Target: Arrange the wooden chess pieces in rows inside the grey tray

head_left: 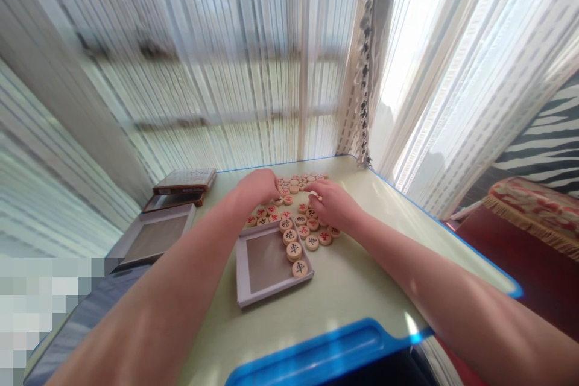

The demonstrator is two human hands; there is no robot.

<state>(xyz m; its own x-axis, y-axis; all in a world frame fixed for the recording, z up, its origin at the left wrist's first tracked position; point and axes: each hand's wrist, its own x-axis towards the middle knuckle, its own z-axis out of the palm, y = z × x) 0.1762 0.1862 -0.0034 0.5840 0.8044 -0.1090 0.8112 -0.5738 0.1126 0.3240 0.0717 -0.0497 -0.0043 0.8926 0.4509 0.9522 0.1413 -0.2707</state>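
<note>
Round wooden Chinese chess pieces [312,242] with red or black characters lie spread on the pale table. My left hand [261,186] is at the left side of the spread, its fingers curled downward and closed; what they hold, if anything, is hidden. Over the right part of the spread is my right hand [333,200], open, with its index finger stretched toward the far pieces and pieces close under its fingers. Nearer to me sits a shallow white box tray [243,271]. Several black-marked pieces [294,249] line its right side, some seemingly stacked.
Another shallow box tray [183,217] and a stacked box [185,180] stand on the left. The table has a blue edge, with a blue moulded recess [312,353] at the front. String curtains [217,72] hang behind it; a red fringed seat [534,211] is on the right.
</note>
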